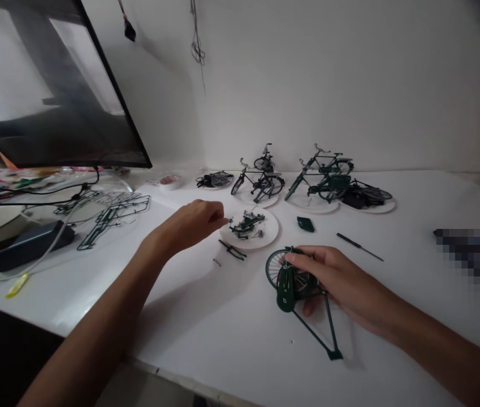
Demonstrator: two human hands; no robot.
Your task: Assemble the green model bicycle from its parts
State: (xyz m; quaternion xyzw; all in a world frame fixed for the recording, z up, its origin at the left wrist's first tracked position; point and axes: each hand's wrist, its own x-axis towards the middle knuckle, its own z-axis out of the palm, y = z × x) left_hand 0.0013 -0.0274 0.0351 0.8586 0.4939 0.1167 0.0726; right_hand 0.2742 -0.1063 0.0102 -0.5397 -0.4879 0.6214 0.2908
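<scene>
My right hand (328, 263) grips a green model bicycle frame (331, 325) with a spoked rear wheel (274, 270) and a green chain cover (285, 291) on it. The bare end of the frame points towards the table's front edge. Over the left rim of a white plate (260, 242), my left hand (197, 223) is closed, fingertips pinched; what is between them, if anything, is hidden. Small green and silver bicycle parts (246, 223) lie on that plate. A black fork-shaped part (233, 250) and a tiny reddish piece (217, 262) rest just in front of it.
Assembled model bicycles (260, 183) stand on plates along the wall, beside a plate of black parts (364, 198). A small green piece (305, 224) and a screwdriver (359, 246) lie right of centre. Part sprues (112, 217), cables and a monitor (61, 85) occupy the left.
</scene>
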